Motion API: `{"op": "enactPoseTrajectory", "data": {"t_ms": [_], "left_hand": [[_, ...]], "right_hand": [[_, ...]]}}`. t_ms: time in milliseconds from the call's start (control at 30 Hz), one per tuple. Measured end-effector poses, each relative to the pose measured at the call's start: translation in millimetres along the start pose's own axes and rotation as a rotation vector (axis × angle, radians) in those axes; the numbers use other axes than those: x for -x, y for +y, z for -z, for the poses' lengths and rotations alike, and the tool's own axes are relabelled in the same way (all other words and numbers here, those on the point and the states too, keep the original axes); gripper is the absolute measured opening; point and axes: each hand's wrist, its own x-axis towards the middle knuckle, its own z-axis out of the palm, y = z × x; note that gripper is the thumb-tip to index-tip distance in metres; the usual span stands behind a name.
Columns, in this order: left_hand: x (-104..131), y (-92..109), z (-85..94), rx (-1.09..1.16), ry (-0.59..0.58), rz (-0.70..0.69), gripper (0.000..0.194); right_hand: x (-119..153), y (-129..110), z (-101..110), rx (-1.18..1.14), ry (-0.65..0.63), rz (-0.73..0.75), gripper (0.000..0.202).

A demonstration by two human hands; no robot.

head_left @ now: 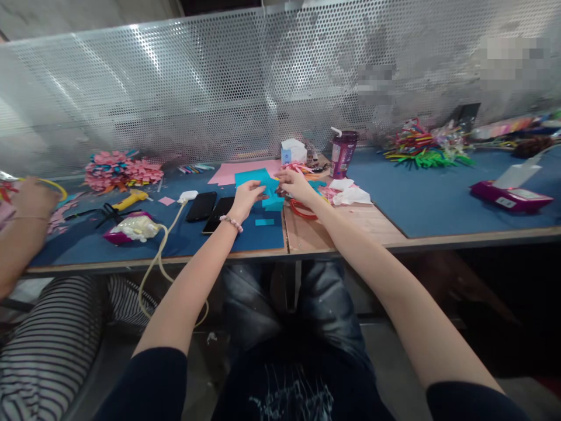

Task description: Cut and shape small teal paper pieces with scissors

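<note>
My left hand [248,200], a beaded bracelet at its wrist, has its fingers pinched at the edge of a bright blue paper piece [270,188]. Close by on the right, my right hand [297,185] has thumb and fingers drawn together beside the same paper. A small yellowish tip shows at its fingertips, too small to name. More blue paper [249,176] lies behind my left hand, and a small blue strip [264,222] rests on the mat in front. Red-orange loops [303,211] lie below my right hand.
Two dark phones [201,207] and a white charger [187,196] with a cable lie left. Beyond are a yellow glue gun [131,200] and pink paper flowers [118,169]. A purple cup [344,153] stands behind crumpled tissue [350,195]. Another person's hand [35,199] is far left.
</note>
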Motion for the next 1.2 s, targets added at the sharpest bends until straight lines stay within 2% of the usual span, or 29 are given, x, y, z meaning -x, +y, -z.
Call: {"op": "enactPoseTrajectory", "data": {"t_ms": [100, 233, 433, 600, 767, 1067, 1200], "left_hand": [[-2.6, -1.1, 2.3, 0.044, 0.003, 0.005, 0.021], [-3.7, -2.2, 3.2, 0.07, -0.031, 0.035, 0.021], [2.0, 0.8, -1.3, 0.057, -0.146, 0.107, 0.024], [1.3, 2.8, 0.1, 0.068, -0.126, 0.083, 0.021], [-3.6, 2.8, 4.3, 0.121, -0.095, 0.074, 0.021], [-1.2, 4.2, 5.3, 0.164, -0.185, 0.128, 0.018], [-1.3, 5.2, 5.2, 0.168, -0.189, 0.11, 0.014]], "right_hand": [[0.6, -3.0, -0.1, -0.019, 0.008, 0.021, 0.05], [5.6, -4.5, -3.6, -0.014, 0.039, 0.049, 0.049], [6.7, -1.9, -4.6, 0.028, 0.056, 0.096, 0.038], [5.2, -3.8, -2.4, 0.047, 0.036, 0.145, 0.05], [6.5, -8.9, -1.9, 0.128, -0.042, 0.194, 0.04], [6.3, -11.9, -2.0, 0.164, -0.011, 0.211, 0.022], [6.8, -12.1, -1.7, 0.151, 0.001, 0.199, 0.019]]}}
